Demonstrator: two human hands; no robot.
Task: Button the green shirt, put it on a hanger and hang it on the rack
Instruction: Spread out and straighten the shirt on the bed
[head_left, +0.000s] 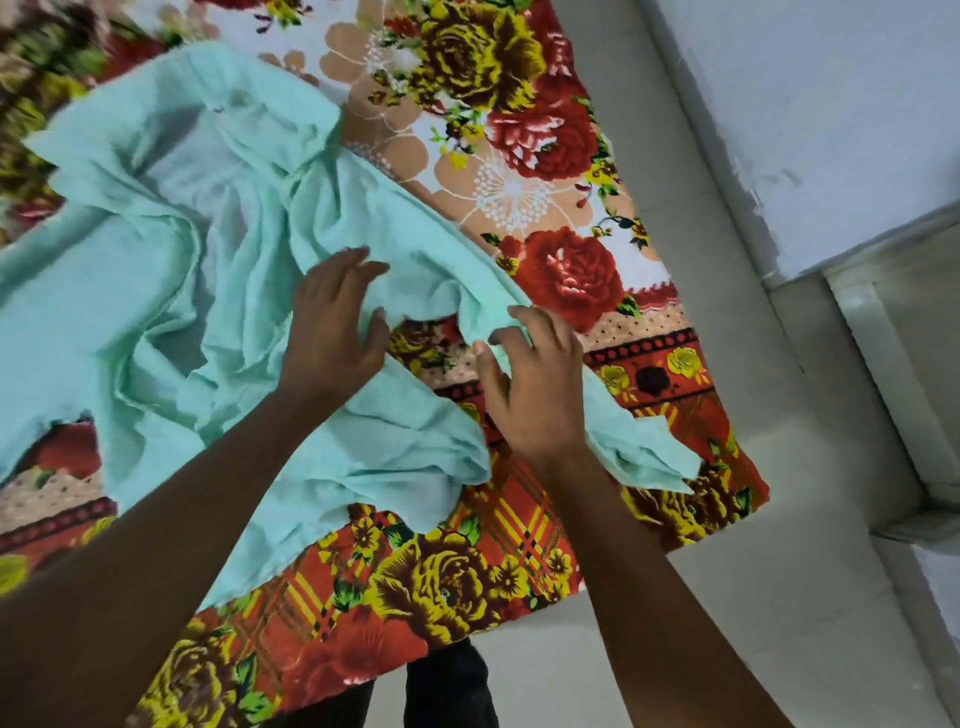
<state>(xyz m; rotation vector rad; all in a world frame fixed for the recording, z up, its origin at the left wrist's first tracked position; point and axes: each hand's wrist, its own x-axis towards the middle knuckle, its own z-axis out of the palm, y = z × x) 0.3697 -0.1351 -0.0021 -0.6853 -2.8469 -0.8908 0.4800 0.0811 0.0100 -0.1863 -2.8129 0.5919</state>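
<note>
The green shirt (171, 249) lies crumpled and spread open on a bed with a flowered sheet (545, 166), collar toward the top left. My left hand (332, 325) rests flat on the shirt's cloth near its middle, fingers straight and spread. To its right, my right hand (530, 379) lies on a fold at the shirt's front edge, fingers bent over the cloth and thumb out to the left. No hanger or rack is in view.
The bed's corner (727, 488) ends at the right, beyond it pale floor tiles (779, 597) and a white wall (831, 104). My dark trouser leg (447, 691) shows at the bed's near edge.
</note>
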